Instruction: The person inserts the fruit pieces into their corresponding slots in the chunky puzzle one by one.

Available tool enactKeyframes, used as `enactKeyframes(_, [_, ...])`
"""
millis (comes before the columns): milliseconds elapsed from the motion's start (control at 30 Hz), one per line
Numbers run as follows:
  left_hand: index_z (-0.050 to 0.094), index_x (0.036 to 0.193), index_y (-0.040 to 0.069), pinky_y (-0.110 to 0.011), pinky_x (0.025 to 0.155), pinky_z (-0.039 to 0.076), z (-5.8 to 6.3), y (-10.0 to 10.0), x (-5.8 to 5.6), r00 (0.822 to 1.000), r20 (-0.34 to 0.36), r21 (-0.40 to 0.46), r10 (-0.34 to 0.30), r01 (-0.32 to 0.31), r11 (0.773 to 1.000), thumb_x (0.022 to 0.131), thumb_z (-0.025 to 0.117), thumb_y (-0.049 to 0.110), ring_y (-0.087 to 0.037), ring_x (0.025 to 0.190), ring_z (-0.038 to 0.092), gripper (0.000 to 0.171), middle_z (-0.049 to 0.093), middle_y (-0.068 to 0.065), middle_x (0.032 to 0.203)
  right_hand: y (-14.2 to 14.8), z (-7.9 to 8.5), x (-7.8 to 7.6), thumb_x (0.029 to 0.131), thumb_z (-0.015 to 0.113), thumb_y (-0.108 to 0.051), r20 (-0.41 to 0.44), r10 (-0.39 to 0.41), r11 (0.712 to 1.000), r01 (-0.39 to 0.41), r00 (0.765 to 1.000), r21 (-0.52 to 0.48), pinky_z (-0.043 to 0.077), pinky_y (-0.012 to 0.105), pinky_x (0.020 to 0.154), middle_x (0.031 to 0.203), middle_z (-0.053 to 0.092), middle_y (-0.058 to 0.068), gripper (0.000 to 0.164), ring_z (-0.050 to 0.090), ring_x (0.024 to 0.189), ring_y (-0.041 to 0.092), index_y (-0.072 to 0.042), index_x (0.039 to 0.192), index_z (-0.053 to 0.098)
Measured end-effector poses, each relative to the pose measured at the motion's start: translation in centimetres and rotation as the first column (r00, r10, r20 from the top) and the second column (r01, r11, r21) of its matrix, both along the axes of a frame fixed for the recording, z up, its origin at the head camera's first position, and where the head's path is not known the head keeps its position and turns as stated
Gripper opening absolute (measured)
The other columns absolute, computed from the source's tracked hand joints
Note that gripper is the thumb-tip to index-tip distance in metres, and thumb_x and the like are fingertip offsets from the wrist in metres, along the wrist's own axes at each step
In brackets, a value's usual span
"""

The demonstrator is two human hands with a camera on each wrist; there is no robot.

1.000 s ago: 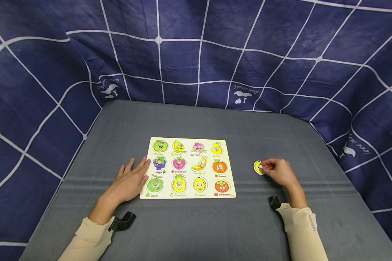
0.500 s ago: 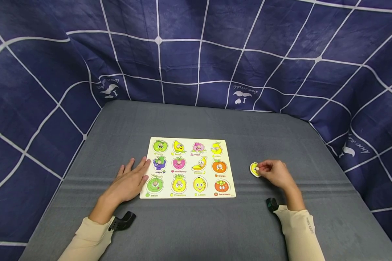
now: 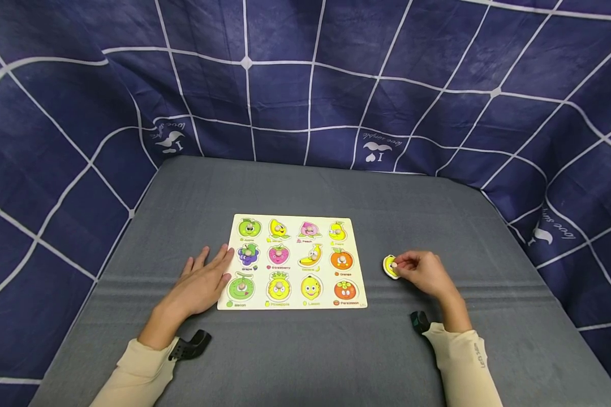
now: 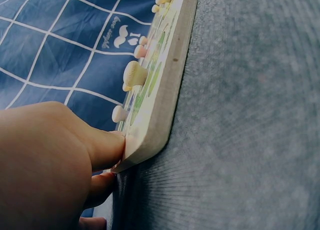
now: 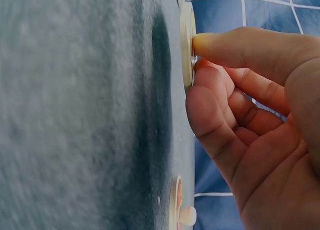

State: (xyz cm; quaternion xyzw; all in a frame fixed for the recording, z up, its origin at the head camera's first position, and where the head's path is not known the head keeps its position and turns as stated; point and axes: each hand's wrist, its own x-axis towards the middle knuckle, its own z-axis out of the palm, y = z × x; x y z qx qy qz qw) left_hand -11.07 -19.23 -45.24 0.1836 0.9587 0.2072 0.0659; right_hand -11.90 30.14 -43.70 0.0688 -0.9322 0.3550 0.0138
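A wooden fruit puzzle board [image 3: 295,271] lies on the grey table with pictures of fruit in rows, many with knobs. My left hand [image 3: 201,285] rests at its left edge, fingers spread; in the left wrist view the thumb [image 4: 107,147] touches the board's corner. My right hand [image 3: 425,273] pinches the yellow lemon puzzle piece [image 3: 390,267] to the right of the board. In the right wrist view that lemon piece [image 5: 187,50] stands close over the table, thumb and fingers at its knob side. The lemon and persimmon pictures on the board show no knobs.
In the right wrist view, another puzzle piece [image 5: 175,202] with a reddish face and a round knob lies on the table; the head view does not show it. Grey cloth covers the table [image 3: 305,350]. A blue curtain [image 3: 285,90] with white lines surrounds its far sides.
My right hand has moved left with the lemon puzzle piece, bringing it nearer to the board. My left hand and the board have stayed in place.
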Motion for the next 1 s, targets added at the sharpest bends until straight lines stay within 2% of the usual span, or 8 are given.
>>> enactKeyframes(133, [0.033,0.152,-0.001,-0.074,0.106,0.01,0.0,0.0,0.0,1.0,0.001,-0.002,-0.002,0.002,1.0,0.103,0.051,0.017,-0.057,0.141,0.014,0.056,0.029,-0.023,0.157,-0.6,-0.1,0.2,0.081,0.077,0.001,-0.002,0.01,1.0,-0.01,1.0,-0.017,0.05,0.019,0.057,0.074,0.069,0.005,0.009,0.061,0.064,0.004,0.006,0.088,0.073])
enactKeyframes(400, [0.034,0.152,-0.002,-0.074,0.105,0.011,0.0,0.0,0.0,1.0,-0.005,-0.002,-0.007,0.007,1.0,0.102,0.051,0.017,-0.057,0.141,0.014,0.056,0.03,-0.023,0.156,-1.4,-0.1,0.6,0.082,0.076,0.003,0.049,0.051,0.992,-0.045,0.997,-0.115,0.05,0.018,0.06,0.076,0.068,0.008,0.011,0.06,0.066,0.005,0.009,0.09,0.071])
enactKeyframes(1000, [0.035,0.151,-0.002,-0.075,0.105,0.012,-0.2,-0.1,0.0,1.0,-0.023,-0.002,-0.01,0.01,1.0,0.102,0.051,0.018,-0.058,0.14,0.016,0.055,0.031,-0.024,0.155,-2.9,-0.2,1.0,0.081,0.076,0.003,0.009,0.083,0.992,-0.082,0.996,-0.092,0.051,0.021,0.058,0.073,0.067,0.003,0.008,0.06,0.065,0.006,0.006,0.088,0.072])
